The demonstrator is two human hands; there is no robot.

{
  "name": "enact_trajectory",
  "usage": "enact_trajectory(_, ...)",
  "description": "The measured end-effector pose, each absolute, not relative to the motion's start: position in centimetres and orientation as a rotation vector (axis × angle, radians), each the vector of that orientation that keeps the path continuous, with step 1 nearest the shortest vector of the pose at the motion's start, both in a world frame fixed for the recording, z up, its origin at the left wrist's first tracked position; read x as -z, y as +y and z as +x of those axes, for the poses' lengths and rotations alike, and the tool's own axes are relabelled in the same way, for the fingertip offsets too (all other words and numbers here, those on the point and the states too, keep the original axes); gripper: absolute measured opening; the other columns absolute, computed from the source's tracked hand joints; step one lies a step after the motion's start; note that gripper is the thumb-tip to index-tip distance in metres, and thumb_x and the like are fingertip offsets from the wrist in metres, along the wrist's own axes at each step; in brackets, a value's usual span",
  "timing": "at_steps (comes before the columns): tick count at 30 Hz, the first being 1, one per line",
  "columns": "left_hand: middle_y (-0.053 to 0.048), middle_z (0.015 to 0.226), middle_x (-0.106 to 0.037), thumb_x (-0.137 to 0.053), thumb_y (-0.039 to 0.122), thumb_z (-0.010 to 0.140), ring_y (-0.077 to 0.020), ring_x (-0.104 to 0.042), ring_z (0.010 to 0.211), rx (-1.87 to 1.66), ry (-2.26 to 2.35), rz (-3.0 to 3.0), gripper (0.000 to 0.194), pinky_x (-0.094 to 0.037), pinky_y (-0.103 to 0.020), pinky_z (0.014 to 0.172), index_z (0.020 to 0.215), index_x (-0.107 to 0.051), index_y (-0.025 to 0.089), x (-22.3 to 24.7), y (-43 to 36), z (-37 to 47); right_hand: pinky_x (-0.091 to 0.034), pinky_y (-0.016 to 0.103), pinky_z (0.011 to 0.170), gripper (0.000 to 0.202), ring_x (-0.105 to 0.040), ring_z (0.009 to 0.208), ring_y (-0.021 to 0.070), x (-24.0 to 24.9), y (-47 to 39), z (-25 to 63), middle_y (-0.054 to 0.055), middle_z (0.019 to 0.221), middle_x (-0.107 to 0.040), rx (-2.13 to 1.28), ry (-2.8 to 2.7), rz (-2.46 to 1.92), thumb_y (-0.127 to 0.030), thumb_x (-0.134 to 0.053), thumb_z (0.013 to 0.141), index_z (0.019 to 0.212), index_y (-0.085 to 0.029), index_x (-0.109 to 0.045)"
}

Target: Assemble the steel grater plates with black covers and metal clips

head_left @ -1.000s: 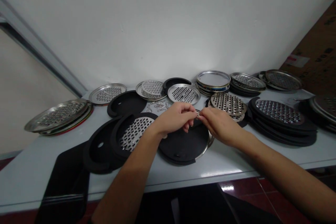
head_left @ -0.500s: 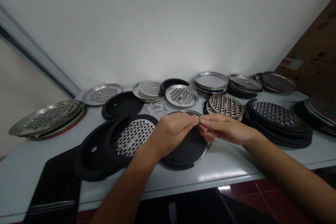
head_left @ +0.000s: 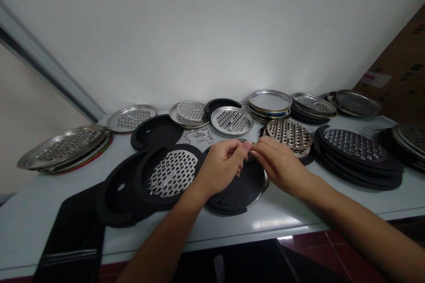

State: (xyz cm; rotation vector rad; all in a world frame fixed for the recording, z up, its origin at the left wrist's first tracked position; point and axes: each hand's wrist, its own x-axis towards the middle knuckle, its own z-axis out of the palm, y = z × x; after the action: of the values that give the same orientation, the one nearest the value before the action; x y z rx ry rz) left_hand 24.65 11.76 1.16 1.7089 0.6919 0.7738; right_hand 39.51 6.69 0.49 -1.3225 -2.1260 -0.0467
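Observation:
My left hand (head_left: 226, 163) and my right hand (head_left: 277, 159) meet fingertip to fingertip, both pinched. The small shiny metal piece seen between them a moment earlier is now mostly covered by the fingers. Beneath the hands lies a round black tray (head_left: 237, 190) on a metal rim, partly hidden by them. Left of it, a metal grater disc (head_left: 172, 173) with many holes sits in a black ring-shaped holder (head_left: 141, 185). Beyond my left hand, several small wire clips (head_left: 201, 134) lie loose on the table.
More grater plates stand in stacks, at the far left (head_left: 69, 143), the back (head_left: 270, 101) and the right (head_left: 355, 143). A dark flat panel (head_left: 75, 225) lies at the front left of the white table (head_left: 232, 235). A cardboard box (head_left: 401, 70) rises at the back right.
Both hands have turned at the wrists, with my left thumb now on top and the back of my right hand upward. The metal piece no longer shows clearly. The view has shifted slightly.

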Motion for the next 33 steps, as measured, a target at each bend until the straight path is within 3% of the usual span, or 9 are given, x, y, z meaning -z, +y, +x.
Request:
enact_trajectory(3, 0.007, 0.044, -0.04, -0.043, 0.039, 0.078, -0.0051, -0.039, 0.037, -0.702, 0.727, 1.603, 0.031, -0.034, -0.017, 0.037, 0.057, -0.043, 0.017, -0.9, 11.9, 24.7, -0.033, 0.028, 0.061, 0.025, -0.041, 0.068, 0.0173, 0.1, 6.6, 39.4, 0.007, 0.07, -0.05, 0.495, -2.215, -1.378, -0.018, -0.031, 0.088, 0.083, -0.013, -0.055)
enact_trajectory(5, 0.007, 0.047, -0.041, -0.044, 0.036, 0.078, -0.0051, -0.039, 0.038, -0.684, 0.741, 1.586, 0.028, -0.035, -0.017, 0.038, 0.058, -0.043, 0.017, -0.8, 12.0, 24.6, -0.034, 0.029, 0.063, 0.025, -0.043, 0.069, 0.0181, 0.3, 6.6, 39.3, 0.007, 0.071, -0.051, 0.569, -2.251, -1.427, -0.018, -0.031, 0.088, 0.083, -0.013, -0.055)
enact_trajectory(11, 0.006, 0.051, -0.042, -0.04, 0.033, 0.08, -0.0068, -0.042, 0.043, -0.686, 0.79, 1.888, 0.026, -0.036, -0.019, 0.042, 0.06, -0.044, 0.017, -0.6, 12.2, 24.3, -0.036, 0.027, 0.058, 0.022, -0.048, 0.065, 0.0164, 0.0, 6.7, 39.3, 0.007, 0.071, -0.053, 0.296, -2.365, -1.501, -0.019, -0.032, 0.088, 0.08, -0.012, -0.051)
enact_trajectory(23, 0.006, 0.048, -0.042, -0.039, 0.033, 0.081, -0.0063, -0.042, 0.04, -0.715, 0.793, 1.768, 0.027, -0.036, -0.018, 0.04, 0.059, -0.044, 0.017, -0.3, 12.2, 24.9, -0.031, 0.026, 0.053, 0.02, -0.052, 0.061, 0.0183, 1.1, 6.3, 38.2, 0.006, 0.063, -0.055, 0.474, -2.227, -1.715, -0.013, -0.031, 0.086, 0.073, -0.016, -0.046)
enact_trajectory(33, 0.004, 0.048, -0.044, -0.035, 0.035, 0.082, -0.0081, -0.044, 0.043, -0.796, 0.905, 1.923, 0.031, -0.036, -0.02, 0.044, 0.058, -0.044, 0.018, 0.4, 12.1, 25.5, -0.028, 0.024, 0.051, 0.022, -0.054, 0.057, 0.0162, 1.2, 7.0, 38.4, 0.007, 0.061, -0.057, 0.316, -2.155, -1.808, -0.018, -0.029, 0.086, 0.074, -0.015, -0.047)
